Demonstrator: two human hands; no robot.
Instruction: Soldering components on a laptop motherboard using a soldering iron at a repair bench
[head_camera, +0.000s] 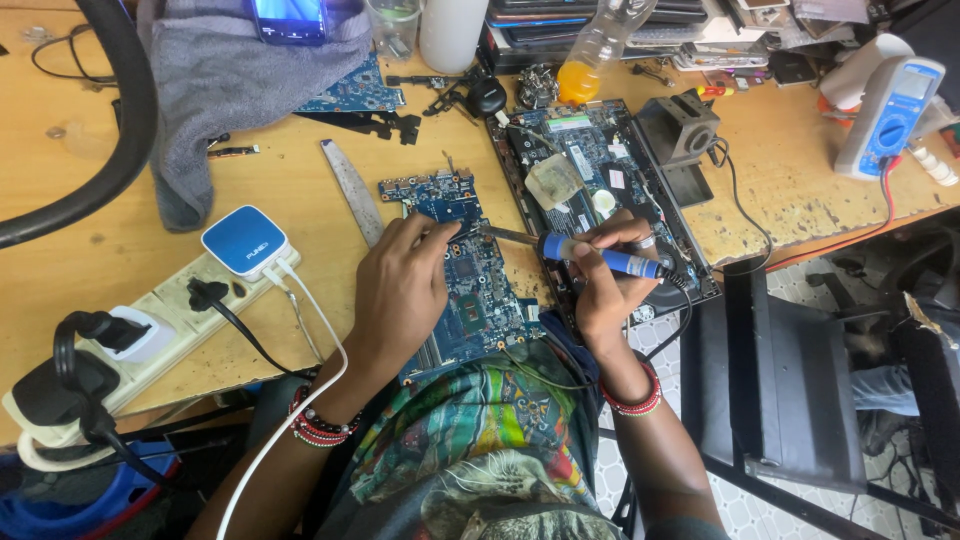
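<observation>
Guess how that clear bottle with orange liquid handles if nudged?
The plastic bottle looks mostly empty, so probably light and easy to knock. It already leans against the clutter, so a push likely sends it rolling. Thin clear walls would probably dent under a firm grip.

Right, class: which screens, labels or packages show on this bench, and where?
Phone: top edge, on the grey cloth; dark body, lit bluish screen.
Multimeter: far right; white and blue, small grey display, round dial.
Charger: plugged into the power strip, left; blue top with white label.
Bottle: top centre; clear, orange liquid.
</observation>
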